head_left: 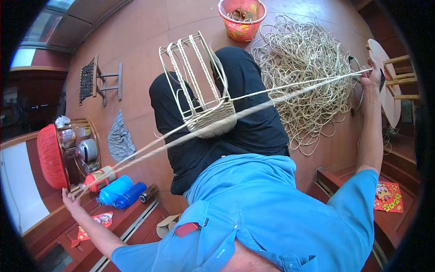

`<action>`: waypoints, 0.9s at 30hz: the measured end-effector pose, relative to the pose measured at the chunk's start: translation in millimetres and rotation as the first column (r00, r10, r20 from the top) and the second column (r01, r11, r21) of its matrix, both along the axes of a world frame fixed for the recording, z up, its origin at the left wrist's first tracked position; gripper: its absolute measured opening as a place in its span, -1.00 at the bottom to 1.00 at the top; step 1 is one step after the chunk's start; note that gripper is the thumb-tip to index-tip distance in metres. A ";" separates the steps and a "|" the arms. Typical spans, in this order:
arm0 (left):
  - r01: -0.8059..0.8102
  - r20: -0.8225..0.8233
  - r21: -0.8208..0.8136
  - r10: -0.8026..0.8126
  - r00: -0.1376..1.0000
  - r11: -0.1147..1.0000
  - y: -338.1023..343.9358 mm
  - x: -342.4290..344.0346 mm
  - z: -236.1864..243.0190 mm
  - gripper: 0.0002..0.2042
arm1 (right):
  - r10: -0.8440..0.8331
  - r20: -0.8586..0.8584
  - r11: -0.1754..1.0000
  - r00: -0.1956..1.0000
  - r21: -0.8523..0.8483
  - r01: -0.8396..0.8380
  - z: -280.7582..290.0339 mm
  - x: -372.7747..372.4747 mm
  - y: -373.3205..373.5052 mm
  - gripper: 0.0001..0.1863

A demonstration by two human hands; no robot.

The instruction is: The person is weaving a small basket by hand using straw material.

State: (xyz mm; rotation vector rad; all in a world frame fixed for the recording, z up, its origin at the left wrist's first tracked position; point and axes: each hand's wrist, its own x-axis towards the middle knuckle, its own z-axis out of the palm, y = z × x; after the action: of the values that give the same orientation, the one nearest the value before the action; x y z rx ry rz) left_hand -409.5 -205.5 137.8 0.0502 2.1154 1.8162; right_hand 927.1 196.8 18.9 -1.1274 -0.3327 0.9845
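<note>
pale cord (253, 110) pulled wide across a part-woven basket (219, 111).
the right hand (371, 79) has its fingers closed on the cord; the left hand (71, 202) looks half curled near the other end, its grip too small to tell. the basket sits between black-trousered knees (265, 122).

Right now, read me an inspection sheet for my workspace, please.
Surface: reddish-brown floor, visible seams.
Job's things: part-woven frame against your dark trousers; pale cord stretched across it; tangled cord heap on the floor beyond your right knee.
Clutter: red bucket with fibrous scraps inside; grey cloth, red flask and low stool to your left.
Left grip: at the cord's far end; finger closure unclear.
Right grip: closed on the cord.
Cables: nothing seen for certain.
Surroundings: red mesh dome left, pale rounded board right.
</note>
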 end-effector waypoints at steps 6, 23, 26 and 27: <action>-0.629 -0.504 -0.534 0.384 0.773 0.565 -29.9 11.9 15.7 -0.52 | -0.099 0.381 0.955 0.919 -0.224 0.196 -0.7 91.8 9.2 -0.71; 0.929 -0.131 -0.248 -0.960 0.249 0.275 219.0 569.5 -62.4 -0.74 | 0.374 0.886 0.726 0.275 -0.095 -0.681 37.5 -440.6 -139.6 -0.73; 0.952 -0.108 -0.160 -0.963 0.245 0.260 230.7 573.5 -76.3 -0.75 | 0.398 0.854 0.726 0.334 -0.071 -0.684 16.9 -448.7 -130.7 -0.83; 0.961 -0.083 -0.075 -0.962 0.259 0.265 235.6 573.9 -84.1 -0.76 | 0.397 0.856 0.728 0.331 -0.073 -0.682 13.4 -449.1 -131.3 -0.83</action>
State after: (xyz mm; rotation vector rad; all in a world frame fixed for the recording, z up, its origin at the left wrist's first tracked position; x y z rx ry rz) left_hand 164.4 30.1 53.7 1.2204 1.4459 0.9680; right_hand 478.0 65.5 32.3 -1.1420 -1.7400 0.8381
